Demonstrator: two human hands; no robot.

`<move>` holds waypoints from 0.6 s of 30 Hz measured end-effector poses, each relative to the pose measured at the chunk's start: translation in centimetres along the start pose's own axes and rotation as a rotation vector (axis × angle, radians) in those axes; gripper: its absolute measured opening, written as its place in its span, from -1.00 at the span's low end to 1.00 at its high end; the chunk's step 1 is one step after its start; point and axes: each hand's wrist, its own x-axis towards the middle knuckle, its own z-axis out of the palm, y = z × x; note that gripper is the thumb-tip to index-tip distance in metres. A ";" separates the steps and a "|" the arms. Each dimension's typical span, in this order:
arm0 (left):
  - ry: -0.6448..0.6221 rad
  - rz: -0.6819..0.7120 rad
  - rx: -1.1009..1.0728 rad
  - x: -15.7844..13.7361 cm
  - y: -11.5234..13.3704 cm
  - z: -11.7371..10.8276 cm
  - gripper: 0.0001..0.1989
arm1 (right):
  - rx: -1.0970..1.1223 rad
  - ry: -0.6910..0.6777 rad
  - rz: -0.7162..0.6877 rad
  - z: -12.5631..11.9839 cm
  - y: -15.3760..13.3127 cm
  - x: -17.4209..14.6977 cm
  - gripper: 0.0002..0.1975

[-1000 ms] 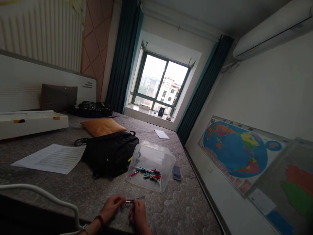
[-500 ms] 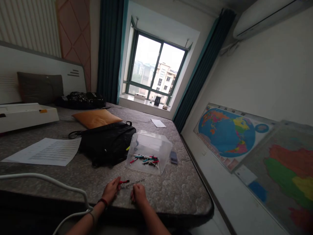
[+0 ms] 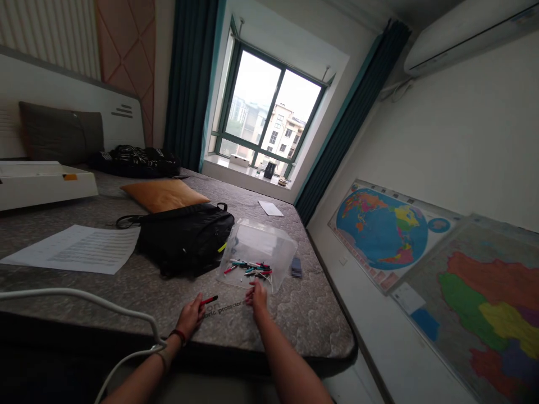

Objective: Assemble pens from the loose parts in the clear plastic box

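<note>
My left hand (image 3: 190,318) is closed around a red pen (image 3: 209,301) with a dark end, held just above the mattress (image 3: 303,322). My right hand (image 3: 257,297) is at the near side of a clear plastic bin (image 3: 281,241), its fingers loosely apart and nothing visible in them. Several pens (image 3: 252,267) in red, teal, white and black lie in a loose heap on the bin's floor. A small white piece (image 3: 241,279) shows near the bin's front wall.
Left of the bin lies a black bag (image 3: 185,238), with a printed sheet (image 3: 96,249) beside it. A dark flat packet (image 3: 296,268) sits right of the bin. A white tube (image 3: 101,301) crosses the lower left. Behind are an orange cushion (image 3: 166,195) and white paper (image 3: 270,208).
My right hand has moved forward and right to the bin, and its fingers have loosened. My left hand still holds the red pen, now tilted up more. The view has shifted slightly.
</note>
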 end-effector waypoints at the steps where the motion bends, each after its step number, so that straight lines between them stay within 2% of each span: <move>1: -0.001 -0.009 -0.026 0.1 -0.1 0.0 -0.39 | -0.078 0.109 0.001 -0.9 -0.4 0.3 -0.60; 3: -0.006 -0.038 -0.088 0.3 -0.4 0.0 -0.39 | -0.340 0.146 -0.026 -2.8 -0.1 0.3 -0.61; 6: 0.004 -0.045 -0.121 0.6 -0.6 0.0 -0.40 | -0.491 0.096 -0.079 -4.6 2.5 -1.4 -0.78; 8: -0.005 -0.040 -0.166 0.6 -0.6 -0.3 -0.41 | -0.655 0.119 -0.170 -5.0 4.7 -2.9 -0.82; 11: -0.035 -0.037 -0.309 0.6 -0.3 -0.8 -0.45 | -0.895 0.187 -0.312 -4.7 6.8 -4.4 -0.77; 14: -0.067 -0.038 -0.453 0.4 -0.1 -1.4 -0.50 | -0.986 0.176 -0.375 -4.6 6.9 -4.6 -0.76; 18: -0.044 -0.034 -0.453 0.3 0.1 -1.4 -0.55 | -1.079 -0.001 -0.410 -7.0 6.0 -3.6 -0.79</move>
